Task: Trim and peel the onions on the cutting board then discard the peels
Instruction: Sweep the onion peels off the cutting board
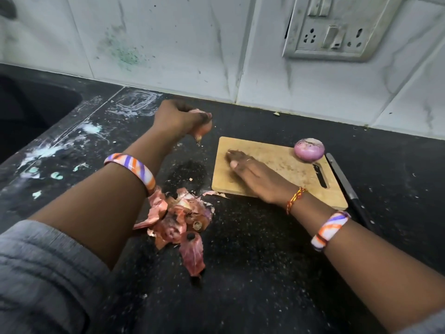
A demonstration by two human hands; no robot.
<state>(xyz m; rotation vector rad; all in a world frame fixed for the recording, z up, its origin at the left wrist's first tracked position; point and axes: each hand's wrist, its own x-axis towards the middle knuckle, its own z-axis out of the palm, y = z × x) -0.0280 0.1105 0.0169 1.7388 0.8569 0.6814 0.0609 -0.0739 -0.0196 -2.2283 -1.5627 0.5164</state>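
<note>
A wooden cutting board (284, 165) lies on the black counter. A peeled purple onion (309, 149) sits at its far right corner. My right hand (250, 172) lies flat on the board's left part, fingers straight, palm down. My left hand (183, 119) is raised above the counter to the left of the board and grips a bunch of onion peels (201, 132) that hang below its fingers. A pile of reddish onion peels (183, 222) lies on the counter in front of the board's near left corner.
A dark-handled knife (346, 186) lies along the board's right edge. A black sink (31, 109) is at the far left. The counter (252, 261) is speckled with crumbs and white smears. A tiled wall with a socket panel (337, 30) stands behind.
</note>
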